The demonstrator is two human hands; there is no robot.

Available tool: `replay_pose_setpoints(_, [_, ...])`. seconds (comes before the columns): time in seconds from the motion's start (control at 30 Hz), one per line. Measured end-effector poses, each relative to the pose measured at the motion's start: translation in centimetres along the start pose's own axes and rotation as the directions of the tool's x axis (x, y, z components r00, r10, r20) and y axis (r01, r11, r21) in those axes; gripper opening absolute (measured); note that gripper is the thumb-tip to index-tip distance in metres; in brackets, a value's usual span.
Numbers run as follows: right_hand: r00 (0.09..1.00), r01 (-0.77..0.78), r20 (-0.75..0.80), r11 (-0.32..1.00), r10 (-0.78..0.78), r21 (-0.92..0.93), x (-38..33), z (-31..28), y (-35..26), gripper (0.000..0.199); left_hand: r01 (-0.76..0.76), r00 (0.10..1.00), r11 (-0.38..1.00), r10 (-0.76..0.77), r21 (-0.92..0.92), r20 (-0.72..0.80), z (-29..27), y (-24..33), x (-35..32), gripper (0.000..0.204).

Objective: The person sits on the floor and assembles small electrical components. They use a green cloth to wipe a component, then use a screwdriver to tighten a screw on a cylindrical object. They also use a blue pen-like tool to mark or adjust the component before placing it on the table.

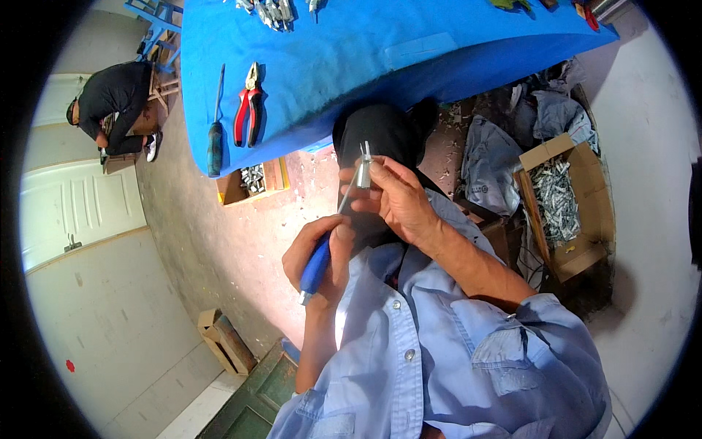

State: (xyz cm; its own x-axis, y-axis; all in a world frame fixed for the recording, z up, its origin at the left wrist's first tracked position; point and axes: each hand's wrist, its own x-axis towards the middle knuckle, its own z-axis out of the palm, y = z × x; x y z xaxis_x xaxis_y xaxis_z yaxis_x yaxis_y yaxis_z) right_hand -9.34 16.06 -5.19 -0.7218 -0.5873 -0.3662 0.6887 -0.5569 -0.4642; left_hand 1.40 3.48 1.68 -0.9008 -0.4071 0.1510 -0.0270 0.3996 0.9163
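Observation:
My left hand (pixel 322 252) is closed around the blue handle of a screwdriver (pixel 315 266). The screwdriver's thin shaft slants up to a small silvery metal part with two thin prongs (pixel 364 174), its tip at or beside the part's left side; whether they touch I cannot tell. Thumb and fingers of my right hand (pixel 401 201) pinch that part, prongs upward, above my dark trousers. On the blue-covered table lie red-and-black pliers (pixel 248 110) and a second screwdriver (pixel 215 146) with a dark handle.
Beyond my knees stands the blue-covered table (pixel 322 80), with a heap of metal pieces (pixel 270 11) at its far side. A cardboard box of silvery parts (pixel 557 201) is at right, beside grey plastic bags (pixel 490 164). Under the table edge sits a smaller box (pixel 234 192). Another person (pixel 113 102) bends over at far left.

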Motion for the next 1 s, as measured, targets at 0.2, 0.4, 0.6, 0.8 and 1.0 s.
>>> replay_pose_setpoints(0.2, [1.000, -0.016, -0.007, 1.000, 0.016, -0.003, 0.3, -0.1, 0.1, 0.028, -0.014, 1.000, 1.000, 0.014, 0.024, -0.006, 0.2, -0.8, 0.1, 0.018])
replay_pose_setpoints(0.4, [1.000, -0.014, -0.009, 1.000, 0.014, -0.003, 0.5, -0.1, 0.3, 0.027, -0.022, 0.999, 1.000, 0.023, 0.010, -0.022, 0.3, -1.2, 0.4, 0.018])
replay_pose_setpoints(0.6, [0.999, -0.023, -0.030, 0.999, 0.022, -0.027, 0.4, 0.2, 0.2, 0.029, -0.015, 1.000, 1.000, 0.015, 0.016, -0.001, 0.3, -1.4, 0.3, 0.018])
replay_pose_setpoints(0.8, [0.999, -0.029, -0.027, 0.999, 0.028, -0.035, 0.5, 0.3, 0.1, 0.028, -0.003, 1.000, 1.000, 0.003, -0.002, 0.010, 0.4, -1.3, 0.5, 0.018])
replay_pose_setpoints(1.0, [1.000, -0.027, -0.018, 0.999, 0.026, -0.044, 0.5, 0.2, 0.2, 0.028, 0.011, 1.000, 1.000, -0.011, 0.004, 0.011, 0.5, -1.4, 0.6, 0.018])
